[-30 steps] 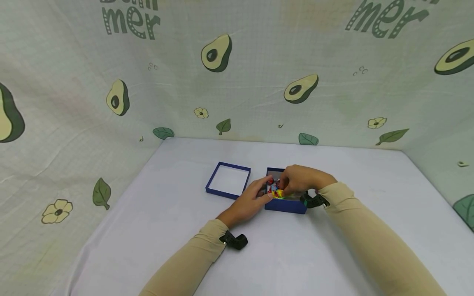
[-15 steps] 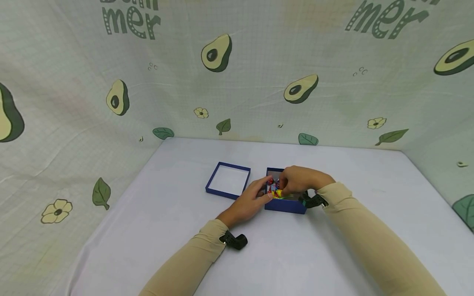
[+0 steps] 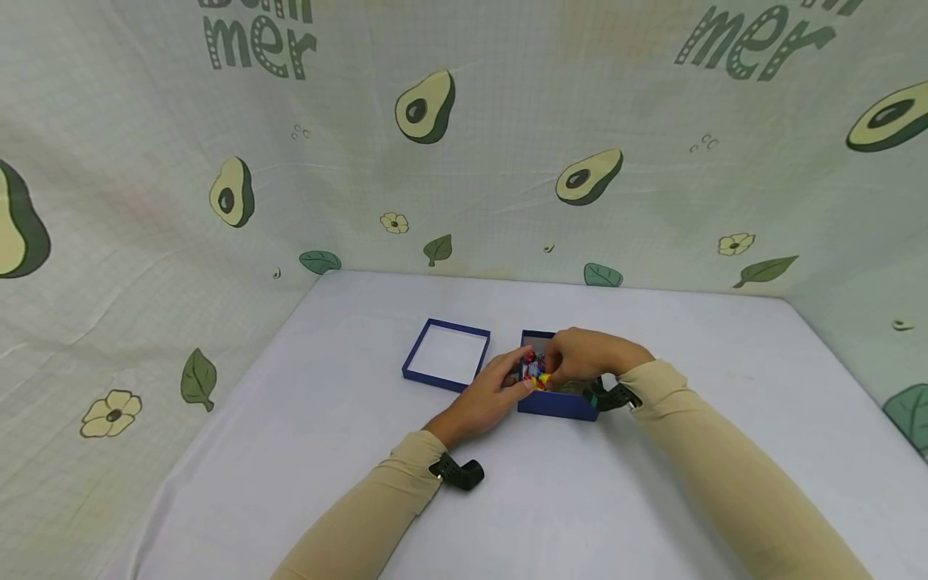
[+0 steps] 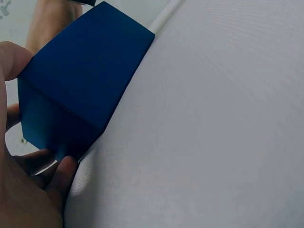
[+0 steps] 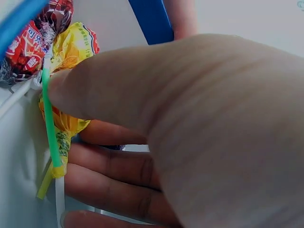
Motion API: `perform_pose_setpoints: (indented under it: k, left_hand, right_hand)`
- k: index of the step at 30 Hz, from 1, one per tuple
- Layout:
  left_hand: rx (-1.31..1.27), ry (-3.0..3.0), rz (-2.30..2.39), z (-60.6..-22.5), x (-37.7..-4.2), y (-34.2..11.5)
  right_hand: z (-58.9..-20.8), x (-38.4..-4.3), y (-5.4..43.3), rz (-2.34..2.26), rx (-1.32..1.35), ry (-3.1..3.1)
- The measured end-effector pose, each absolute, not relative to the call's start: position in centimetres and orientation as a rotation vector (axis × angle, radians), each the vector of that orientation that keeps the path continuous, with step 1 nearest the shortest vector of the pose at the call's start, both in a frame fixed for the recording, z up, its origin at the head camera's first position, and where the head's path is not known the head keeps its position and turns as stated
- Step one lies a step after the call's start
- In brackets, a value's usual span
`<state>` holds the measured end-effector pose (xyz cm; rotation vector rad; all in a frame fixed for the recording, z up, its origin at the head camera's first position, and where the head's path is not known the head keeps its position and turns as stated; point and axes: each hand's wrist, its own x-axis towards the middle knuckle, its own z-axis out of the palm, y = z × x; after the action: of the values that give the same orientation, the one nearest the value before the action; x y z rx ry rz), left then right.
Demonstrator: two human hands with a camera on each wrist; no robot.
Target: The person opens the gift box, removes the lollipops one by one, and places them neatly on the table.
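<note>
A blue box (image 3: 557,405) without its lid sits on the table, holding several wrapped lollipops. My left hand (image 3: 487,401) grips the box's left side; in the left wrist view its thumb (image 4: 14,59) lies at the top edge and its fingers are low against the wall. My right hand (image 3: 593,353) reaches into the box, its thumb and fingers pinching a lollipop with a green stick (image 5: 49,123). Yellow-wrapped lollipop heads (image 5: 71,47) lie around the thumb, with red-wrapped lollipops (image 5: 23,52) beside them. The right palm hides part of the box.
A blue-rimmed square lid (image 3: 435,379) lies left of the box, just beyond my left hand. The white table (image 3: 326,451) runs back to a cloth backdrop (image 3: 507,121) printed with avocados. Each wrist wears a black strap.
My right hand has shifted slightly left inside the box, and the yellow wrapper by its fingers has moved a little. The left hand stays on the box's side.
</note>
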<state>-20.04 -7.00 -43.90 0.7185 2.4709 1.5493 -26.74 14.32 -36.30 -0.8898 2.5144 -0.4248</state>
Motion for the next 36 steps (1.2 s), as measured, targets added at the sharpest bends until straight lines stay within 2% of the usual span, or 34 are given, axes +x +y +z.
perform_pose_setpoints:
  k: [18, 36]
  left_hand:
    - [0.732, 2.435, 1.579, -43.6, -19.9, -6.8]
    - [0.735, 2.463, 1.555, -43.9, -20.2, -6.9]
  right_hand:
    - [-36.4, -27.6, 15.4, -0.593, -0.954, 2.553]
    - [-36.5, -27.8, 16.5, -1.023, -0.810, 2.372]
